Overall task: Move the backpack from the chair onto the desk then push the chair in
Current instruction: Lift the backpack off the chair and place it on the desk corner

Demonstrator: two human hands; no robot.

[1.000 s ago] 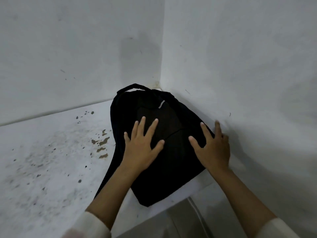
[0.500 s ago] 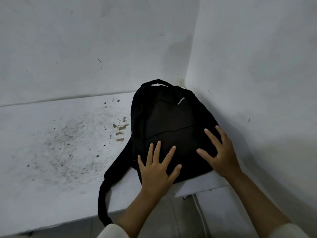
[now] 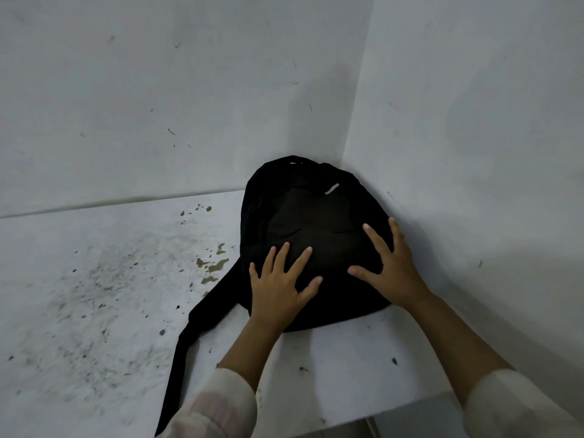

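Two pale grey plastered walls are seen meeting in a corner at the upper right, both marked by small dark scratches. Below them a white, flat desk top is spread across the lower part of the view, its surface speckled with dark spots and a few brownish chipped patches near the middle. A black, rounded fabric backpack is laid flat on the desk, pushed into the corner so that its top is set against both walls; a short carry loop is seen at its top edge and a small silvery tab near its upper right. One black shoulder strap is trailed from the bag's left side across the desk towards the near edge. Both arms are covered at the wrist by cream-coloured sleeves. The left hand is laid palm down on the lower front of the backpack with its fingers spread flat, nothing being gripped. The right hand is placed likewise on the bag's lower right side, fingers splayed and pressed against the fabric.
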